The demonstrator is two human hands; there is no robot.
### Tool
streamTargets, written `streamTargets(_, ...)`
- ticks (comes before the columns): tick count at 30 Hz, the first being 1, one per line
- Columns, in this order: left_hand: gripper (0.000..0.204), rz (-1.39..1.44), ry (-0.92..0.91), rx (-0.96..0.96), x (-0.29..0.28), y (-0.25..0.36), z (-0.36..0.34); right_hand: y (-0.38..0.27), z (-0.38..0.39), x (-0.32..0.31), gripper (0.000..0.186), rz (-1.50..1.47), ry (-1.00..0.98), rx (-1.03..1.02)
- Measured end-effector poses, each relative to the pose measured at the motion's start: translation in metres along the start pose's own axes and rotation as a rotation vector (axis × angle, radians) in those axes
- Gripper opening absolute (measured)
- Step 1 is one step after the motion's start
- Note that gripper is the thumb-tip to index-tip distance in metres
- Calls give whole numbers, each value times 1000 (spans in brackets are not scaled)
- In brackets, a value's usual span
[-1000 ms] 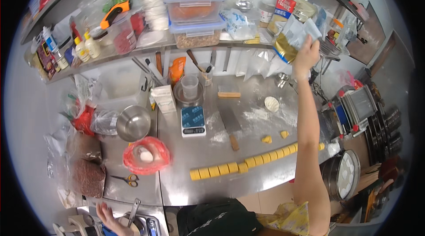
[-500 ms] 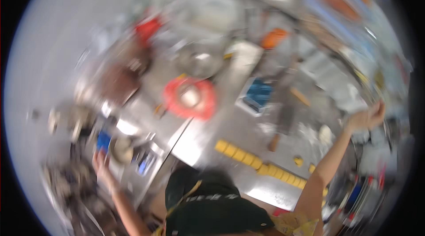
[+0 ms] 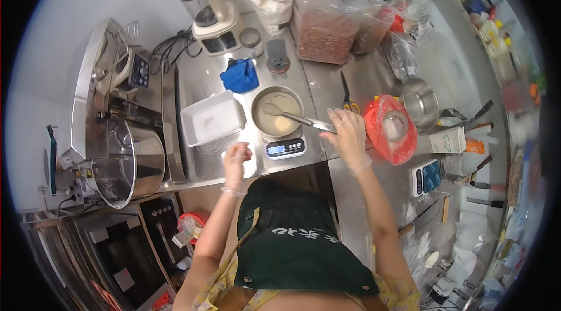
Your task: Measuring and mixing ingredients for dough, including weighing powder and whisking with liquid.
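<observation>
A metal whisk (image 3: pixel 308 122) rests across a round metal bowl (image 3: pixel 257 125), its wires down in a pale mixture (image 3: pixel 287 102) with a yellowish lump (image 3: pixel 283 123). The end of its handle sits between the thumb and fingers of my right hand (image 3: pixel 350 139). Under the bowl is a small digital scale (image 3: pixel 286 148) with a lit display. My left hand (image 3: pixel 236 164) hovers near the counter edge, left of the scale, its fingers curled with nothing visible in them. Beyond it lies a white rectangular tray (image 3: pixel 213 118). A blue cloth (image 3: pixel 239 75) is behind the tray.
A blender (image 3: pixel 210 16) stands at the back left, near a grey handheld device (image 3: pixel 277 56). To the right are scissors (image 3: pixel 349 98), a red plastic bag (image 3: pixel 388 144) around a bowl, and an empty metal bowl (image 3: pixel 419 103). A large steel pot (image 3: pixel 143 162) is at left.
My view has swung left to the counter with the scale. My right hand, empty and far right before, is now at the whisk. My left hand has moved off the blue cloth.
</observation>
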State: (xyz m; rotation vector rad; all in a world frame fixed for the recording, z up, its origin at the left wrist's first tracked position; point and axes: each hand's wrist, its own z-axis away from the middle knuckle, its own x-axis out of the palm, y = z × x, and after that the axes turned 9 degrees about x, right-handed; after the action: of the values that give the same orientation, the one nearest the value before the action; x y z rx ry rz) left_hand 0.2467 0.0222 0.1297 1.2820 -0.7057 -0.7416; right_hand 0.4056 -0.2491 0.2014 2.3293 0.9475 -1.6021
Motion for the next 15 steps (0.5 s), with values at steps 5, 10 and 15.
streamTargets(5, 27, 156, -396, -472, 34, -43, 2, -37, -18, 47, 59, 117, -426, -20)
streamTargets(10, 49, 766, -646, -701, 91, -62, 0, -83, -45, 58, 37, -615, -308, 482)
streamTargets(15, 43, 1063, -665, -548, 130, -67, -12, -93, -77, 70, 28, -729, -432, 393)
